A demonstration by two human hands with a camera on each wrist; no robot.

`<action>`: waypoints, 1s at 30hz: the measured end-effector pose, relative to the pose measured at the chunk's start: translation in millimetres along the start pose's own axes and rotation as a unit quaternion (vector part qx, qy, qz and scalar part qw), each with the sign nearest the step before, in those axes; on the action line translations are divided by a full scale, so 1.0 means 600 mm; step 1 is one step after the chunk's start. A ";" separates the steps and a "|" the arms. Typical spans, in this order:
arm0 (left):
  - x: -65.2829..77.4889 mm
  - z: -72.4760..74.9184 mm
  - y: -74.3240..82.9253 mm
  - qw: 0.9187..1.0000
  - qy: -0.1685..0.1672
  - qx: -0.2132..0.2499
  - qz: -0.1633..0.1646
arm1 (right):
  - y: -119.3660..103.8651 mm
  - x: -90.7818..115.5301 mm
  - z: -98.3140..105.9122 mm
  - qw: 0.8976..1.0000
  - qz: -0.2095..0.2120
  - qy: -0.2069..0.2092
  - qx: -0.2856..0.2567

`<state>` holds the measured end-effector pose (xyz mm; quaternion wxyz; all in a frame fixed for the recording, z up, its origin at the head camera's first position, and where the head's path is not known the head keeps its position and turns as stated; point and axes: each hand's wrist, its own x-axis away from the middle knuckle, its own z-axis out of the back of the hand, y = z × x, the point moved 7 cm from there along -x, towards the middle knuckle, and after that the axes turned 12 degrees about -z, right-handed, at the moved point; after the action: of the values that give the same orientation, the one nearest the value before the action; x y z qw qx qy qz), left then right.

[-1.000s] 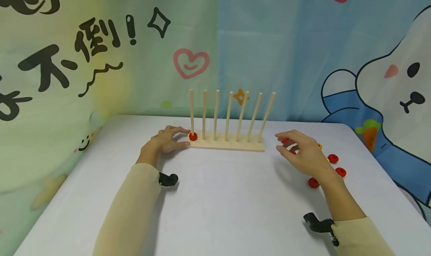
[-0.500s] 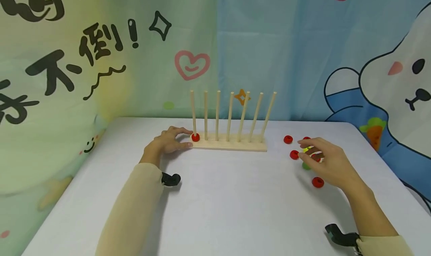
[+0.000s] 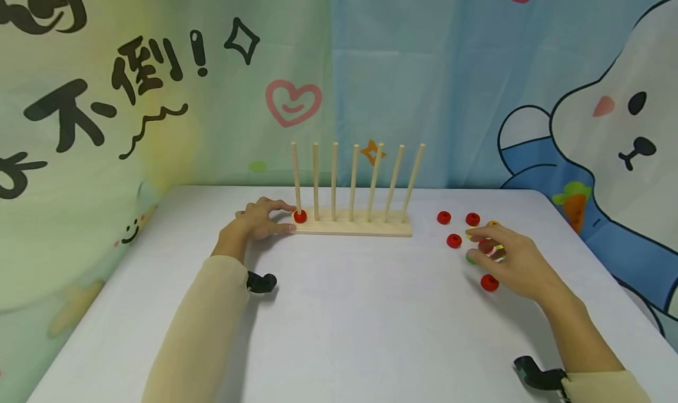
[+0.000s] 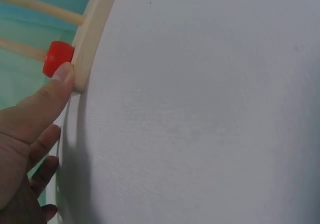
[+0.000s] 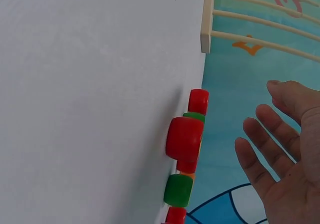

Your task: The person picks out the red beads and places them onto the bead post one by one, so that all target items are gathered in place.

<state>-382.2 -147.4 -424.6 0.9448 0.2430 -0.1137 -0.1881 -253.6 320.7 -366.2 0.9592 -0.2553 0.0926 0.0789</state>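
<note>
A wooden peg stand (image 3: 352, 229) with a row of several upright pegs sits at the back of the table. One red bead (image 3: 300, 216) is at the bottom of its leftmost peg. My left hand (image 3: 259, 219) holds the stand's left end, thumb in front and fingers behind; in the left wrist view the thumb (image 4: 62, 77) lies right beside that bead. To the right, my right hand (image 3: 511, 259) hovers over loose beads with fingers parted and nothing between them. It partly hides a green bead (image 3: 470, 259) and some yellow ones.
Around the right hand lie more red beads, one nearest the stand (image 3: 444, 217), one behind (image 3: 472, 219), one left of the fingers (image 3: 454, 241) and one toward the front (image 3: 489, 283). A printed cloth (image 3: 392, 85) hangs behind the table's back edge.
My right hand has moved right, from beside the stand's right end to over the bead group, uncovering red beads on the near left. My left hand stays at the stand's end.
</note>
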 end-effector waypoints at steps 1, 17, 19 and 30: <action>0.001 0.001 0.001 1.000 0.002 0.002 0.000 | 0.001 0.001 0.001 1.000 0.000 -0.002 0.000; -0.004 -0.004 0.006 1.000 0.012 0.012 -0.024 | 0.040 0.027 0.008 0.998 -0.045 -0.051 0.011; -0.003 -0.005 0.004 1.000 0.012 0.010 -0.024 | 0.042 0.028 0.005 0.997 -0.050 -0.060 0.005; -0.004 -0.008 -0.005 1.000 0.010 0.011 -0.011 | 0.057 0.036 0.000 0.994 -0.066 -0.086 0.016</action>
<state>-383.8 -146.5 -430.5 0.9411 0.2563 -0.1041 -0.1945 -239.3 352.7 -387.1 0.9706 -0.2377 -0.0065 0.0359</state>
